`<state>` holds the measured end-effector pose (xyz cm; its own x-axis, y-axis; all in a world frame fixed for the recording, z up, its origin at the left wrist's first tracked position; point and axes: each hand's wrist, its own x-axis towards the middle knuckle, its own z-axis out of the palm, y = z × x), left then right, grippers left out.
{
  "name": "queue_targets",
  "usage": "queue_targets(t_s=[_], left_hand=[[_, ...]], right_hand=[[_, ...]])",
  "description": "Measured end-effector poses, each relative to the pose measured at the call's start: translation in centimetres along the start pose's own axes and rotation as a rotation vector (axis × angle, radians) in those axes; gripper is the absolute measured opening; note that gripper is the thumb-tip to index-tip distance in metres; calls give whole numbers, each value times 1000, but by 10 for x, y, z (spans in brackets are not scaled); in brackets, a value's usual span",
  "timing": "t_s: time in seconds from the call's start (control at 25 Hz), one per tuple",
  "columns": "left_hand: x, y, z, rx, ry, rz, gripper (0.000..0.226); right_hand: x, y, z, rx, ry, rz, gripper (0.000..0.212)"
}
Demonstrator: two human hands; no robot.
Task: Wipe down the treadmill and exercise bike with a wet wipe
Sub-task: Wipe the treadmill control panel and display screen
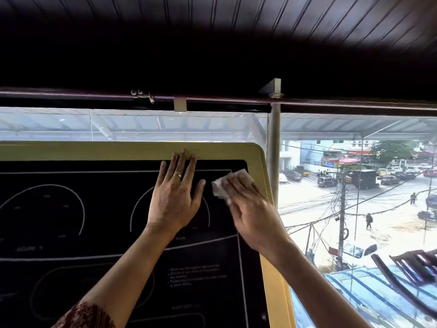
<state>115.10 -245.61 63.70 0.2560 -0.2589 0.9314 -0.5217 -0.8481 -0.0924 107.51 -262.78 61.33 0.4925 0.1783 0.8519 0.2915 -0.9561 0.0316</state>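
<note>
Under your right hand (pixel 248 207), the wet wipe (pixel 221 185) lies pressed against the treadmill console (pixel 94 233). Your fingers lie nearly straight over it, palm down, not curled round it. The wipe looks soft, limp and damp. It will likely bunch or slip out toward ten o'clock, where a crumpled edge pokes from under your fingertips, so bear down on its middle. It sits near the one-o'clock corner of the black panel, just inside the yellow frame (pixel 94 150). Your left hand (pixel 176 195), at nine o'clock of the right, rests flat and spread on the panel, holding nothing — probably a brace. The panel looks stiff and smooth — light pressure should do.
</note>
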Motion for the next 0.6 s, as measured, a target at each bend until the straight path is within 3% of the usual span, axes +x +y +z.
queue_targets(t_s=[0.16, 0.24, 0.32, 0.48, 0.6], left_hand=[[0, 2, 0, 25, -11, 1, 60], [0, 1, -2, 12, -22, -5, 59], [0, 1, -1, 5, -16, -5, 59], [1, 2, 1, 0, -1, -1, 59], [0, 2, 2, 1, -6, -10, 60]], right_hand=[[56, 29, -5, -49, 12, 262, 46], [89, 22, -3, -10, -17, 310, 46], [86, 5, 3, 30, 0, 220, 46], [-10, -22, 13, -21, 60, 55, 46], [-15, -6, 12, -87, 39, 67, 45]])
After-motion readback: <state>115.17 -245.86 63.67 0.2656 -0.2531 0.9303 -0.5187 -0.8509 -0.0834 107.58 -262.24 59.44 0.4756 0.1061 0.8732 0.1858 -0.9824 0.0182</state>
